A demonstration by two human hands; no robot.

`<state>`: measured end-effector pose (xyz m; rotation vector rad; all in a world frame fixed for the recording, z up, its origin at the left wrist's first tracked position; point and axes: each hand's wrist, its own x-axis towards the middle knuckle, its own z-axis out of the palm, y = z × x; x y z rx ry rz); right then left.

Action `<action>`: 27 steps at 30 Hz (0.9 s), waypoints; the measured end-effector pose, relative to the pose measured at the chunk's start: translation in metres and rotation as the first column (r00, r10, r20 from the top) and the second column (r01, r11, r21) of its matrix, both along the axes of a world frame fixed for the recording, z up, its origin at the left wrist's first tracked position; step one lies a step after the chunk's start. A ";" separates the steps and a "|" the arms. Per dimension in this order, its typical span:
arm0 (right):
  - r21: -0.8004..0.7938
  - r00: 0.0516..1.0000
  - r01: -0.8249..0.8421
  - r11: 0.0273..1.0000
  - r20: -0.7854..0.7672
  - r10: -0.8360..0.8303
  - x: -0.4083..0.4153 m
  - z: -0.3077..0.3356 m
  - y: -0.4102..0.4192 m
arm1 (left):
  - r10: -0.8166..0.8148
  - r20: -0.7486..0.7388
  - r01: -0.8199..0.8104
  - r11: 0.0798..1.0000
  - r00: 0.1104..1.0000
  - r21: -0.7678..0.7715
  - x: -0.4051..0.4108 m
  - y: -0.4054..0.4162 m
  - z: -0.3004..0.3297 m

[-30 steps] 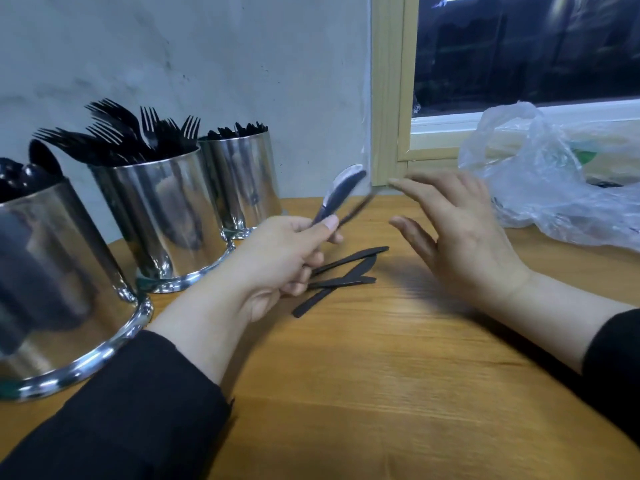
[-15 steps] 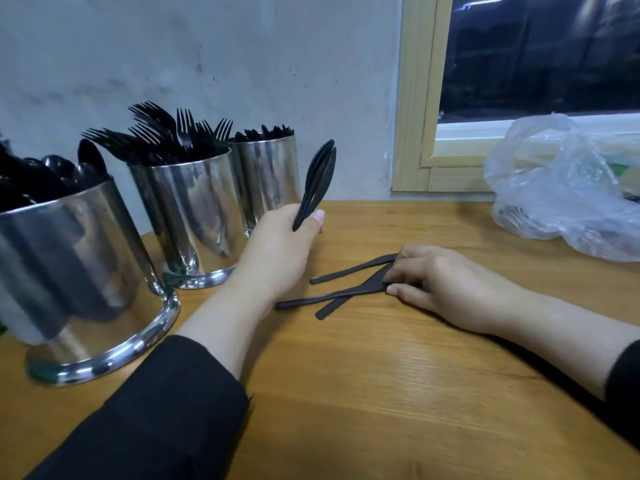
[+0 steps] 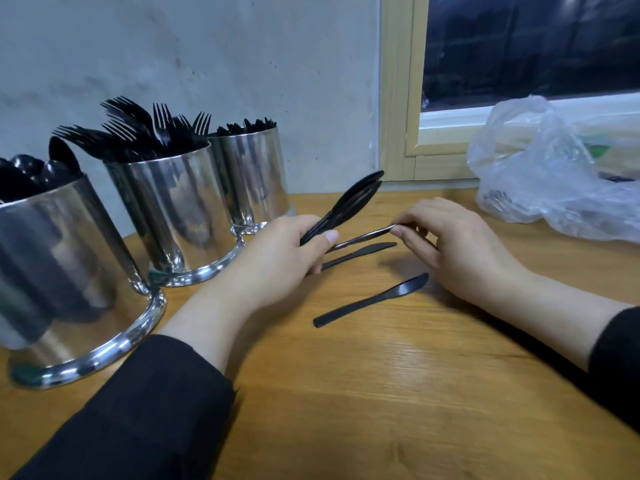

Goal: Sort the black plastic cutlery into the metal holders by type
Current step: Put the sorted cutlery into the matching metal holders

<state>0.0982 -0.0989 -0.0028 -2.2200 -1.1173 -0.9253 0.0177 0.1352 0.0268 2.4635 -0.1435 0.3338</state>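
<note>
My left hand (image 3: 280,258) grips a small bunch of black plastic knives (image 3: 353,202), blades pointing up and right. My right hand (image 3: 453,247) pinches the blade end of another knife (image 3: 363,238), lifted just off the table between the two hands. Two more knives lie on the wood: one (image 3: 360,253) under the lifted knife, one (image 3: 374,299) nearer me. Three metal holders stand at the left: spoons in the nearest (image 3: 69,271), forks in the middle one (image 3: 173,209), knives in the far one (image 3: 256,178).
A crumpled clear plastic bag (image 3: 554,174) lies at the right by the wooden window frame (image 3: 398,98). The grey wall stands close behind the holders. Bare wooden tabletop (image 3: 381,393) stretches toward me.
My right hand has picked one knife up off the table by its blade end. My left hand has lowered and tilted its bunch of knives to the right.
</note>
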 end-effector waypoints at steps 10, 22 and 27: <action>-0.210 0.860 0.127 0.969 -0.464 -0.213 0.042 -0.009 -0.003 | 0.115 0.029 -0.113 0.992 0.993 -0.056 0.006 0.002 -0.004; -0.260 0.837 -0.039 0.965 -0.536 -0.111 0.060 -0.009 0.011 | 0.188 0.122 -0.171 0.975 0.975 -0.140 0.007 0.001 -0.007; -0.079 0.856 -0.039 0.996 -0.517 -0.007 0.045 -0.003 0.010 | 0.237 0.197 -0.190 0.955 0.951 -0.229 0.007 0.002 -0.004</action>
